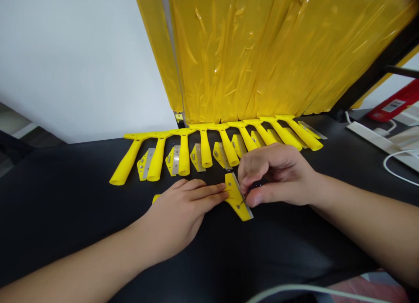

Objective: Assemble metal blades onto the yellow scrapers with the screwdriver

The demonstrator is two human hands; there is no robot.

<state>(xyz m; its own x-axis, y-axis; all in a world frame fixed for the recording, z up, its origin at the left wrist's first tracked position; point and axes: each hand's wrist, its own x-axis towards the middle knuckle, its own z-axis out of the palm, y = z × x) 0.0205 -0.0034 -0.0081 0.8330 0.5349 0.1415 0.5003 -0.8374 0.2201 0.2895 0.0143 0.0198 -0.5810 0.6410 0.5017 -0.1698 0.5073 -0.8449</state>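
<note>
A yellow scraper [235,197] with a metal blade along its right edge lies on the black table. My left hand [183,211] covers its handle, fingers stretched along it and fingertips pressing on the head; only the handle's yellow end shows past the knuckles. In my right hand [278,176], closed in a pinch, is a small screwdriver [257,185] with a dark grip, mostly hidden by the fingers. Its thin shaft points at the lower screw [238,206] of the scraper head. An upper screw [229,184] sits in the same head.
Behind my hands stands a row of several yellow scraper handles [160,159], with yellow plates bearing metal blades [198,156] between them. Yellow plastic sheeting [235,54] hangs at the back. To the right are a white power strip [382,141], cables and a red box [393,103].
</note>
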